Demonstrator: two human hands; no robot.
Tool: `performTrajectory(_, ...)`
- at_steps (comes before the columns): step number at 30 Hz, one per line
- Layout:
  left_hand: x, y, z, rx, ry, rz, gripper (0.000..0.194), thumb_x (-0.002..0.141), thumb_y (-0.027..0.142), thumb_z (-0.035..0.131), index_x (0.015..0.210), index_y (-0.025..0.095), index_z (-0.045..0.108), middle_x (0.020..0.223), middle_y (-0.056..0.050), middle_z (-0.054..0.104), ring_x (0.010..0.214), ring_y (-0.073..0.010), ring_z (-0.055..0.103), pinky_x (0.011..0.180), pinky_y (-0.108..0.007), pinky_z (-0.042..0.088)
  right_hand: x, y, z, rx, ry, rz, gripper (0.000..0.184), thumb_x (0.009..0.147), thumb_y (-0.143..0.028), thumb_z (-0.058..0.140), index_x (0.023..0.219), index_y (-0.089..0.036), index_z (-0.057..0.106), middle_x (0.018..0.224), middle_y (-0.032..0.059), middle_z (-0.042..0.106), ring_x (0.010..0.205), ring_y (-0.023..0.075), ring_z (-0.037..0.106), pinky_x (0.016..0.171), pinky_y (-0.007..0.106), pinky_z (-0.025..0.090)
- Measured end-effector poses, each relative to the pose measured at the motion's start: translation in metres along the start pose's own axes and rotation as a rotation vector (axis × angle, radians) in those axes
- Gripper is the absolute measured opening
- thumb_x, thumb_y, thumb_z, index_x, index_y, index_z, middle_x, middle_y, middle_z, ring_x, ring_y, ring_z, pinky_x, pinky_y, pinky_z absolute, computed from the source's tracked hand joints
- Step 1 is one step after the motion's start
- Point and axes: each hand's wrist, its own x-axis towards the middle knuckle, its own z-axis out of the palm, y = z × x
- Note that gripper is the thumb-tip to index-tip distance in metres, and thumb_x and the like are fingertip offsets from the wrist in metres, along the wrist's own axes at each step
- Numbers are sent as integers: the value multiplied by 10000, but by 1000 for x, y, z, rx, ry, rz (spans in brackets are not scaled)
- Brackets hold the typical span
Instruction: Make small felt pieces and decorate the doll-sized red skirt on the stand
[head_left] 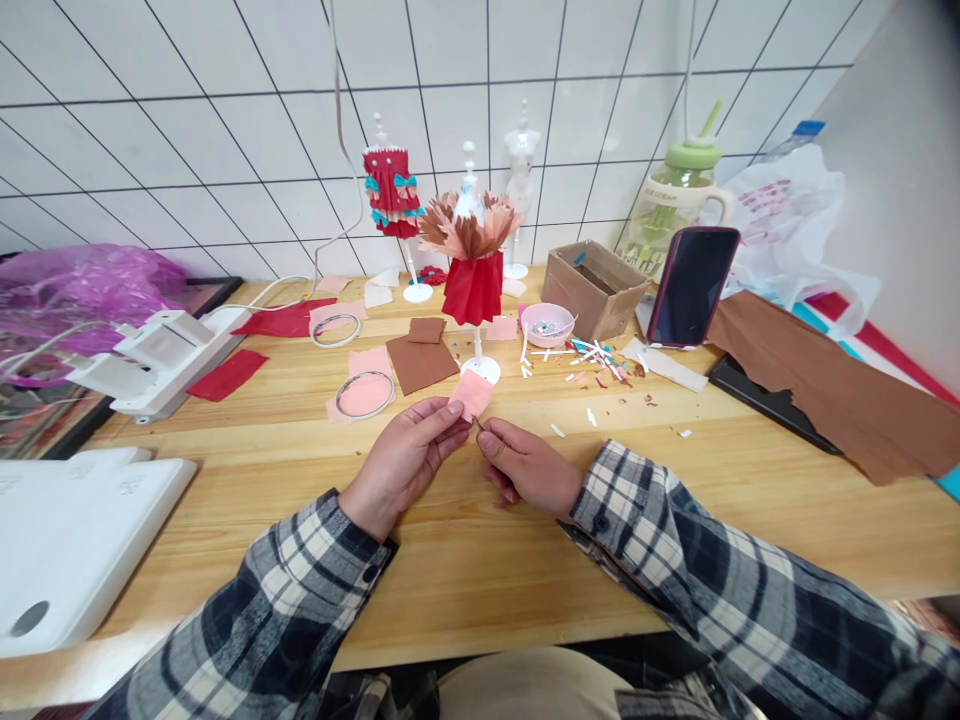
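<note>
My left hand [405, 460] pinches a small pink paper square [472, 394] by its lower edge, just above the wooden table [465, 560]. My right hand [525, 468] is closed in a pinch beside it, thumb and forefinger on something thin and dark at the paper's lower corner; I cannot make out what it is. Just behind the hands stands a small mannequin in a red pleated paper skirt [472, 286] with a brown and pink ruffled top.
A red paper dress [390, 192] and a bare mannequin [520, 160] stand at the back. Brown paper [420, 362], pink sheets, wire rings [364, 394], a pink bead bowl [547, 322], a cardboard box [592, 286], a propped phone [691, 284], paper scraps and a white board [67, 540] surround the hands.
</note>
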Motion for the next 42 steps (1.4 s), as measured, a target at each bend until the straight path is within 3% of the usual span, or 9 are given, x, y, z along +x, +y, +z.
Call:
performTrajectory(24,2,-2,-1,-10,-12,17,190,702,240,803,787,119,683,761,-27,690,736,-105,649,726,-200,548,4,6,-2,-12,-4,-69,287,949,-470,384,819,-216,415,567,-71,500,414,72,456,408,183,342)
performTrajectory(33,1,3,-2,25,19,59,183,705,237,795,811,137,685,791,-14,689,741,-95,637,724,-200,529,2,0,-5,-69,-49,7,270,934,-441,428,791,-212,424,568,-70,450,450,76,422,427,183,381)
performTrajectory(37,1,9,-3,121,87,139,210,690,280,805,796,147,682,774,1,677,739,-86,617,752,-197,506,-1,-5,-10,-231,66,-12,319,953,-460,367,826,-203,507,605,-50,426,504,92,399,440,197,349)
performTrajectory(42,2,9,-6,283,30,141,210,704,320,791,784,153,691,751,0,667,713,-96,600,722,-207,479,-1,-4,-14,-329,114,-96,380,988,-404,273,823,-189,539,614,-35,445,582,111,424,584,243,364)
